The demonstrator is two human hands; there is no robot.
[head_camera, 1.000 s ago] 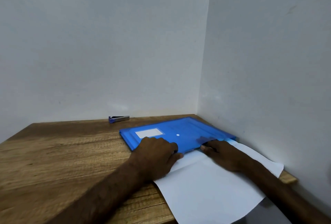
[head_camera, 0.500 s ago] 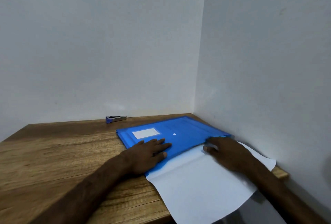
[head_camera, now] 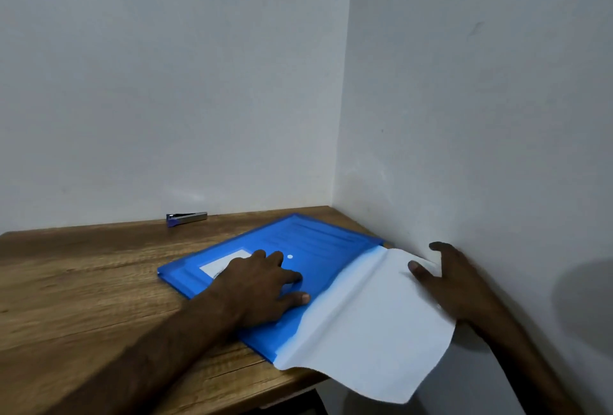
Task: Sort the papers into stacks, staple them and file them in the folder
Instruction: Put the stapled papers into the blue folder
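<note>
White papers (head_camera: 360, 331) pinched at edge by right hand (head_camera: 459, 285).

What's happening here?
A person is filing a white sheet of paper into a blue plastic folder on a wooden table. The left hand presses flat on the folder; the right hand holds the sheet's far edge. Most of it sticks out, overhanging the table edge. A small metal stapler lies at the back.

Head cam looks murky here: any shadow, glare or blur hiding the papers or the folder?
Head view: dim, flat, bluish light, no glare on the folder or papers; a soft dark shadow sits on the right wall, clear of both; the right hand looks slightly soft, the left hand sharper; the wide-angle lens tilts the wall corner.
</note>
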